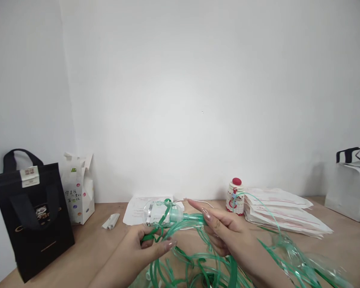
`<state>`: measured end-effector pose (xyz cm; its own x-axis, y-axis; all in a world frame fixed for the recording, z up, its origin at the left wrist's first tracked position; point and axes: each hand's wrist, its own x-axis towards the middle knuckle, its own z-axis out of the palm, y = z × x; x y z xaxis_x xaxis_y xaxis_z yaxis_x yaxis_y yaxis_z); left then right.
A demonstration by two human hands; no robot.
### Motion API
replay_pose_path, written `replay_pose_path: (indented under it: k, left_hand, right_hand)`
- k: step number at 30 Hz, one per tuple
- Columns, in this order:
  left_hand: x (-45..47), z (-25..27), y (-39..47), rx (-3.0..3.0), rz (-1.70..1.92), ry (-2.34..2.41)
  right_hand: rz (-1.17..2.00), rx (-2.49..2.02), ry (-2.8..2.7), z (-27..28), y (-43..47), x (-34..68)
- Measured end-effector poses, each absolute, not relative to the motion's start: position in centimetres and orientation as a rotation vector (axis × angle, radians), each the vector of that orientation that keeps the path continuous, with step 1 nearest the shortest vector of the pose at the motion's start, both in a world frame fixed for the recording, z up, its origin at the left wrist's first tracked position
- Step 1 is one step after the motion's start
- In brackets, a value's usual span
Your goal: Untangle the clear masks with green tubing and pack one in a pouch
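Note:
A clear oxygen mask (151,213) with a pale green connector is held up over the table, its green elastic strap (167,204) looped across it. My left hand (139,244) is closed on part of the green strap and tubing just below the mask. At the other end, my right hand (223,228) pinches the green tube (195,219) where it runs from the connector, with the index finger stretched out. Coils of green tubing (195,256) hang and lie below both hands, partly hidden by them.
More clear masks with green tubing (300,260) lie at the right. Behind stand a white bottle with red lid (235,198) and stacked white packets (283,214). Bags stand at the sides: a black bag (39,224), a white printed bag (79,192) and a white bag (348,192).

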<state>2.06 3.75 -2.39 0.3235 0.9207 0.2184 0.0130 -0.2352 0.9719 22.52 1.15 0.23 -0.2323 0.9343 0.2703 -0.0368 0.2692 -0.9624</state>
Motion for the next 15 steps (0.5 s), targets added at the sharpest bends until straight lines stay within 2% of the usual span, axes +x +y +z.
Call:
replay_pose_path:
  k: [8,15]
  left_hand:
    - [1.4,-2.1,4.2,1.798,1.047,1.028]
    - [1.2,-1.9,4.8,1.86,1.101,1.146]
  right_hand:
    - [1.079,-1.099,-1.606,-0.4,1.9,22.2]
    - [1.205,-1.032,-1.67,-1.0,2.6,21.8]
